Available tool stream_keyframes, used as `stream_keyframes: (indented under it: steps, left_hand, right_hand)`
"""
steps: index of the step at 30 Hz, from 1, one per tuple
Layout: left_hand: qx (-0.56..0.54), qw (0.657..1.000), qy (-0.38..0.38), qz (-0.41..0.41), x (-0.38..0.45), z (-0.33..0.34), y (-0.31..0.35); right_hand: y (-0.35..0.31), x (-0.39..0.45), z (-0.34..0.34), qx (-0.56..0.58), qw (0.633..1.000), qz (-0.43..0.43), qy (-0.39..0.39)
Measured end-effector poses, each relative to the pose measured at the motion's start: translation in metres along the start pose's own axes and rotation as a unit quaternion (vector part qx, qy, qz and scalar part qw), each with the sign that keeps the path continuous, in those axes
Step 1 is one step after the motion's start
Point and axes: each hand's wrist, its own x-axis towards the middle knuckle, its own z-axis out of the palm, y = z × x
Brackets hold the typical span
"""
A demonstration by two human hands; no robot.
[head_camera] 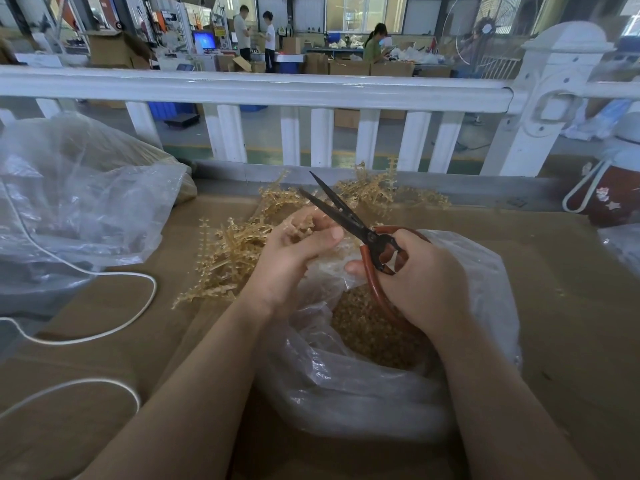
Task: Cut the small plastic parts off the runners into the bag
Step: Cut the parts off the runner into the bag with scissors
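Small plastic parts [377, 334], tan and tiny, were piled inside the clear bag [346, 386], which lay open on the brown cardboard [554, 306] right under the hands. One runner [300, 226] was gripped in the left hand [294, 251], with the fingers curled round it above the bag's mouth. The scissors [349, 220] were held in the right hand [419, 282], with the fingers wrapped round the red loop handles. The dark blades were spread apart and pointed up and to the left, just beside the left thumb. It could not be told whether the blades touched the runner.

More runners [228, 258] were heaped on the cardboard behind and to the left of the hands, like little yellow twigs. A big crumpled plastic sheet [79, 202] was seen further left, and a white cord [114, 323] was looped across the cardboard below it. A white fence [256, 88] was set along the far edge. A red and white bottle [613, 192] was stood at the far right. People [242, 29] were seen well beyond the fence.
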Motion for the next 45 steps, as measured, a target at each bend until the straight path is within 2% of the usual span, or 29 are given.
stream_keyframes:
  steps: [3, 8, 17, 23, 31, 39, 45]
  left_hand:
    - [-0.05, 0.997, 0.041, -0.046, 0.002, -0.008, 0.003]
    - [-0.04, 0.999, 0.022, -0.007, 0.004, -0.012, -0.001]
    - [-0.065, 0.996, 0.057, 0.002, 0.005, -0.008, 0.001]
    - [-0.048, 0.998, 0.038, 0.016, 0.006, -0.011, -0.003]
    - [-0.035, 0.997, 0.056, 0.026, 0.008, -0.011, -0.006]
    - [-0.012, 0.996, 0.076, 0.035, 0.007, -0.01, -0.009]
    - [0.015, 0.996, 0.048, 0.072, 0.005, -0.007, -0.008]
  right_hand:
    - [0.001, 0.0, 0.0, 0.008, 1.0, 0.009, -0.001]
    - [-0.001, 0.0, -0.001, 0.009, 1.0, 0.006, -0.005]
    - [0.001, 0.001, -0.002, 0.015, 1.0, 0.001, -0.016]
    - [0.002, 0.001, -0.002, 0.012, 0.999, 0.001, -0.03]
    - [0.001, 0.001, -0.002, 0.014, 0.999, 0.003, -0.047]
    - [0.002, 0.0, -0.003, -0.008, 1.0, 0.001, -0.029]
    - [-0.001, 0.0, -0.004, -0.008, 1.0, -0.015, -0.008]
